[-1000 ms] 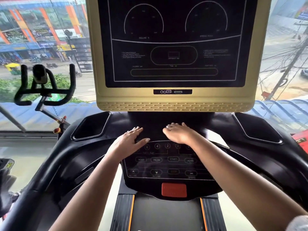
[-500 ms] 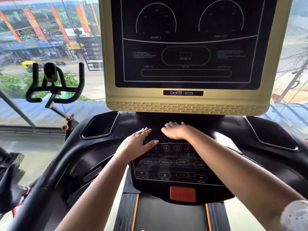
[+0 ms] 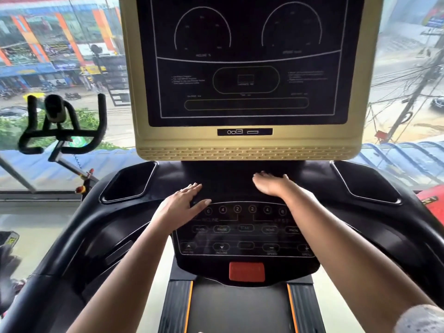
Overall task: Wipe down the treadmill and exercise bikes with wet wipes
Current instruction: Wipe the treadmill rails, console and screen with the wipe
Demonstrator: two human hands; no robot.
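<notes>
Left hand (image 3: pixel 182 204) and right hand (image 3: pixel 271 185) lie flat, fingers straight, on the treadmill console (image 3: pixel 245 272). No wipe shows, and the exercise bike (image 3: pixel 62 133) seems not yet wiped.

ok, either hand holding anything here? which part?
Nothing held that shows. The left hand and right hand both rest flat, fingers straight, on the treadmill console. No wipe is visible; one hidden under a palm cannot be ruled out.
</notes>
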